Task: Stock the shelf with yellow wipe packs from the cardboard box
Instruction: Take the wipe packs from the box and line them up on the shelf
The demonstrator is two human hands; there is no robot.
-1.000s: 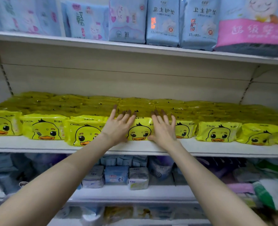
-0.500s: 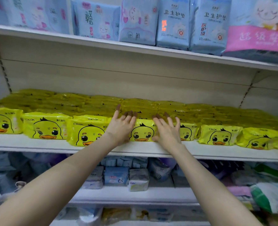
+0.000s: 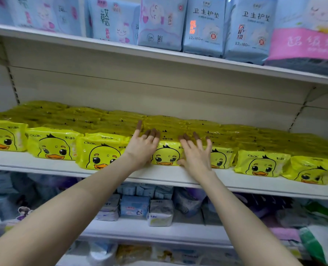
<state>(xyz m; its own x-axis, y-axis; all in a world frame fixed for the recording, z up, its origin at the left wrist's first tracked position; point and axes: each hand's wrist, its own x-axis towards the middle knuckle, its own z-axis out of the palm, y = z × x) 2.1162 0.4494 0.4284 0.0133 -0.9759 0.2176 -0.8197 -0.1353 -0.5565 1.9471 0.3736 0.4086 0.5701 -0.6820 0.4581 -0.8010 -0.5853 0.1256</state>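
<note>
Yellow plastic, printed with a duck face, wraps all the wipe packs (image 3: 51, 144) that lie flat on the middle shelf (image 3: 44, 162), row behind row as far as the back panel. At the left the front row starts with a pack cut by the frame edge, then two more side by side. The third pack (image 3: 99, 150) sits closest to the shelf's front lip, and its right end is hidden behind the left wrist. The left hand (image 3: 142, 148) is released, fingers straight and spread. Its palm lies against the left end of the centre pack (image 3: 166, 156), with the fingertips reaching over its top onto the row behind. That centre pack lies in the front row between the two hands, its duck face showing in the gap. The right hand (image 3: 196, 158) is likewise unclenched, fingers fanned and flat, its palm pressed on the pack's right end and its thumb low near the shelf board. Just right of it more packs finish the front row, the last running off the frame. Both forearms are bare. Above, an upper shelf (image 3: 159, 52) carries upright blue packs (image 3: 203, 25) and, at the far right, a pink pack (image 3: 305, 43). Below, a lower shelf (image 3: 140, 231) holds small wrapped packs (image 3: 134, 207), blurred.
</note>
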